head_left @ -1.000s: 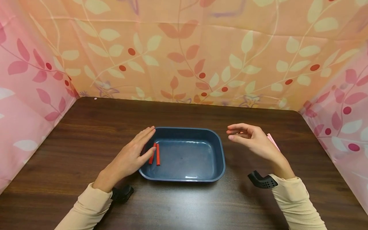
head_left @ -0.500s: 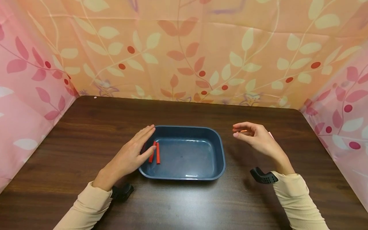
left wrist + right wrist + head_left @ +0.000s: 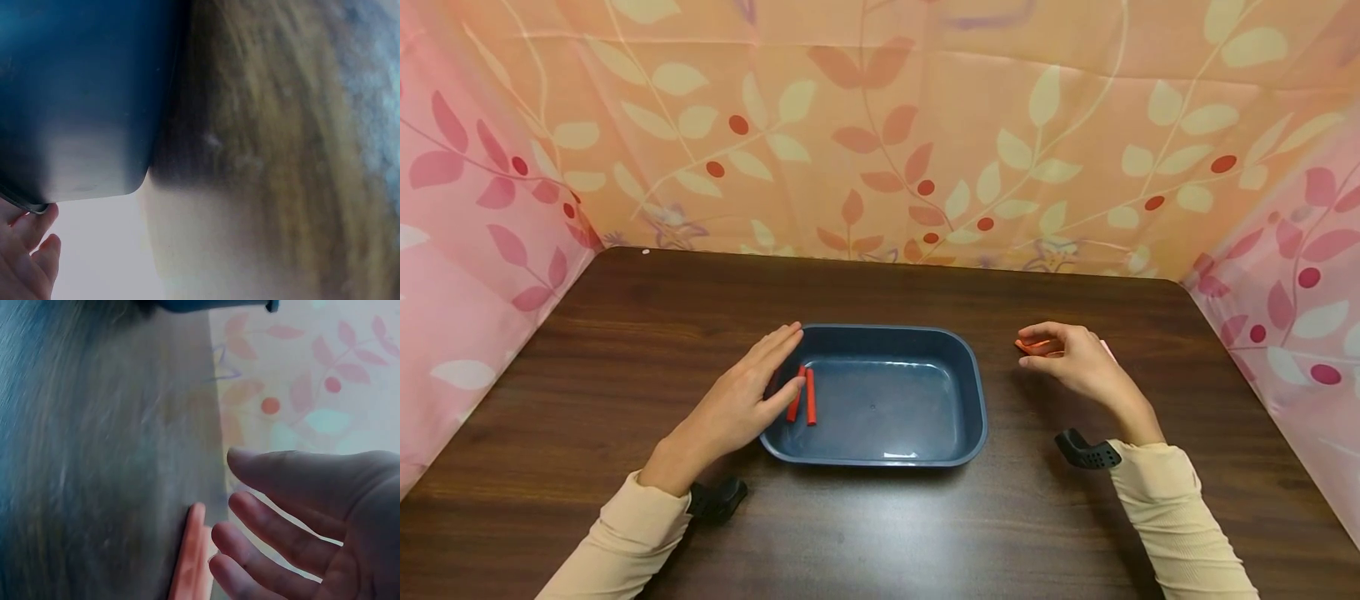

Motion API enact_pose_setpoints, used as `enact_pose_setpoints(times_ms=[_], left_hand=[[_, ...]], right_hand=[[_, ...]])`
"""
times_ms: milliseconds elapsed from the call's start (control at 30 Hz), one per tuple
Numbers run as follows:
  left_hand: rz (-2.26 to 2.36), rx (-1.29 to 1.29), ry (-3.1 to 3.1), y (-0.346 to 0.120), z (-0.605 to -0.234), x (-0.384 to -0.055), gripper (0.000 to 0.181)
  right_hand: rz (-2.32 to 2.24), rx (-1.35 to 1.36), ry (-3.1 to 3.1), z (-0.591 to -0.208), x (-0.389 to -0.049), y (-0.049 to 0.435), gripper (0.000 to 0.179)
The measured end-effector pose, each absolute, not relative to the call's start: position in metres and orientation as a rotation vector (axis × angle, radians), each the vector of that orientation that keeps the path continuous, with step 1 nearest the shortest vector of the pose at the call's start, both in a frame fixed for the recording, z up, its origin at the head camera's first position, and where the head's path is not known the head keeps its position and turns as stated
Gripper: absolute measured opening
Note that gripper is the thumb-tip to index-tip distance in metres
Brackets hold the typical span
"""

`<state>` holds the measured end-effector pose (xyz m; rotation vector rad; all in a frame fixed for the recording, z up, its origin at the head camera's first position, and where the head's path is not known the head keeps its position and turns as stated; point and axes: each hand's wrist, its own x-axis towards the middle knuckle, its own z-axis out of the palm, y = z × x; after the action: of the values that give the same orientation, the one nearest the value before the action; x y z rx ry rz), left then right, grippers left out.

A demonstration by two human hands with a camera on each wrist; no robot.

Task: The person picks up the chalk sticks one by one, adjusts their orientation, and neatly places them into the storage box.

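Note:
A dark blue plastic basin [image 3: 887, 457] sits on the brown wooden table, with two short red sticks [image 3: 811, 398] lying side by side at its left end. My left hand [image 3: 741, 400] lies along the basin's left rim, fingers straight and thumb reaching over the inside. To the right of the basin, my right hand [image 3: 1075, 358] hovers with thumb and fingers apart and bent. Orange-red sticks [image 3: 187, 562] lie close below its fingertips in the right wrist view. In the head view that hand partly hides them, and a pink stick [image 3: 1107, 348] shows behind it.
A patterned cloth [image 3: 880, 150] hangs along the table's back edge and both sides. A small white spot [image 3: 646, 252] marks the table's back left corner. Black wrist cameras [image 3: 718, 500] stick out from both cream sleeves.
My right hand has moved a little to the right, and the orange-red sticks now show at its fingertips. The left hand stays on the basin's rim. The view has tilted slightly.

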<state>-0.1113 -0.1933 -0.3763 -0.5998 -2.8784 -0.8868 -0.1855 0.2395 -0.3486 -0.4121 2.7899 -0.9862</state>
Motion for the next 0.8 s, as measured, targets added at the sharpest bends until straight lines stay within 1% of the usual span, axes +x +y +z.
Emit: enact_pose_setpoints(times_ms=[267,500,667,800], left_hand=[[-0.875,-0.599,-2.872,-0.194,-0.377,-0.112,0.064],[-0.874,-0.602,-2.879,-0.193,-0.376,-0.112,0.064],[-0.874,-0.596,-2.885,-0.194,-0.375,-0.112,0.065],[-0.875,-0.601,-2.885,-0.194,-0.375,-0.111,0.065]], right_hand=[[-0.831,-0.425,2.879,-0.357,-0.191,0.246,0.043],[-0.793,-0.420,2.891,-0.361,-0.192,0.248,0.045],[-0.758,-0.414,2.878,-0.362,-0.194,0.248,0.041],[-0.700,-0.437,2.881,-0.363,-0.194,0.249,0.033]])
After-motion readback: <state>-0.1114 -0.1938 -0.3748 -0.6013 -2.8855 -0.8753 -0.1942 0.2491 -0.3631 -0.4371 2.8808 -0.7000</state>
